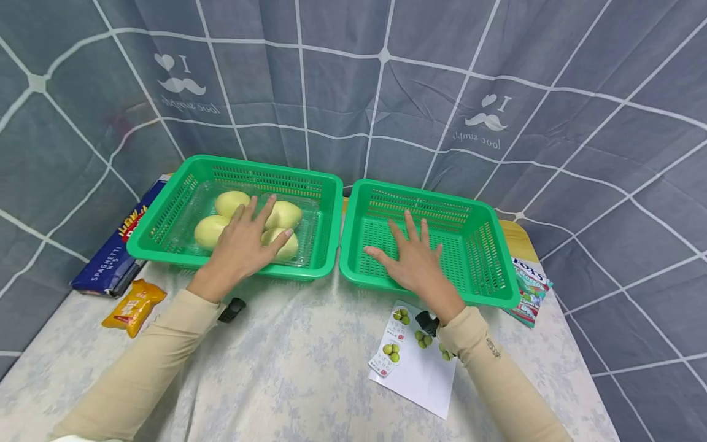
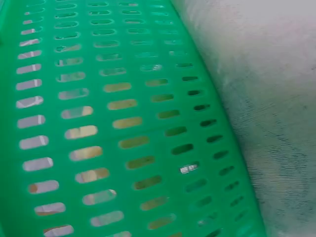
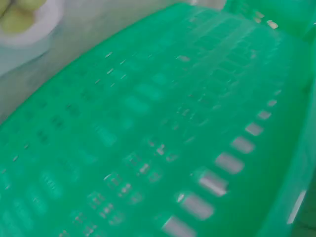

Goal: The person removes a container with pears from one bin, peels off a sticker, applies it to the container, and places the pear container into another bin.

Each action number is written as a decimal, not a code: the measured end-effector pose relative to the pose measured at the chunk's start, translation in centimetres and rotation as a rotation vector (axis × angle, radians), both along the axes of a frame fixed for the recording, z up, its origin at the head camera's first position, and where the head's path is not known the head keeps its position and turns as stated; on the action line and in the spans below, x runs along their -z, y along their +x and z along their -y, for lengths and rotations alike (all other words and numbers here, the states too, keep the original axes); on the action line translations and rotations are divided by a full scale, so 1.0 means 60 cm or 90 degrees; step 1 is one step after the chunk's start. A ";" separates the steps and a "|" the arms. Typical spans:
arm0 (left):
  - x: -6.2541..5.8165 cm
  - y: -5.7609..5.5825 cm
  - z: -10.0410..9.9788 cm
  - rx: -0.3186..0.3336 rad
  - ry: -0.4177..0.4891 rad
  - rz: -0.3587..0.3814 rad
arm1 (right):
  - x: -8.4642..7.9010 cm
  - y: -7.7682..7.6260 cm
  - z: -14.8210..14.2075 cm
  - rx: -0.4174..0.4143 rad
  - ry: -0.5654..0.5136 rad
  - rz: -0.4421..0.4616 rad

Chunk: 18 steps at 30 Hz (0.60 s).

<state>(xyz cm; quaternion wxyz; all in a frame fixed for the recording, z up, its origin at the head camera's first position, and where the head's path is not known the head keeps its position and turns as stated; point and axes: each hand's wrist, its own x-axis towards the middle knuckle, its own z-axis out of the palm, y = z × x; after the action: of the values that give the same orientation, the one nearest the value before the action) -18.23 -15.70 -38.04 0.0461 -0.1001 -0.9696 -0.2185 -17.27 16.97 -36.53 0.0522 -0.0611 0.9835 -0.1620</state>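
My left hand [image 1: 240, 241] is over the left green basket [image 1: 145, 248], its fingers spread above several pale yellow round fruits [image 1: 212, 231]. Whether it touches them I cannot tell. The fruits sit in a clear plastic tray [image 1: 185, 224] inside the basket. My right hand [image 1: 415, 261] reaches over the right green basket [image 1: 499, 258], fingers apart, nothing held. The left wrist view shows a slotted basket wall [image 2: 148, 123], with yellowish patches through its slots. In the blurred right wrist view a basket [image 3: 197, 98] fills most of the picture; neither hand appears in the wrist views.
A blue spaghetti box [image 1: 107, 267] and an orange packet [image 1: 134, 306] lie by the left basket. A teal snack bag [image 1: 528, 294] is at the right basket's corner. White paper with fruit stickers [image 1: 417, 380] lies in front. A grey curtain [image 1: 342, 86] hangs behind.
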 end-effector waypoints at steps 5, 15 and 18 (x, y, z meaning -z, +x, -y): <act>0.004 -0.006 0.012 -0.002 0.097 -0.023 | -0.019 -0.003 0.027 -0.063 -0.014 -0.060; -0.001 -0.024 0.023 -0.040 0.117 0.045 | -0.049 -0.016 0.117 -0.105 -0.203 -0.060; -0.001 -0.025 0.023 -0.044 0.120 0.057 | -0.048 -0.022 0.148 -0.116 -0.261 -0.013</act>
<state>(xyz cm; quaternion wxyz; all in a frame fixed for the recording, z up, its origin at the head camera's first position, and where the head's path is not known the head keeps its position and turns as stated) -19.74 -17.08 -37.98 0.0197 -0.0522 -0.9486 -0.3115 -18.62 8.10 -33.63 0.0432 -0.1609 0.9208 -0.3528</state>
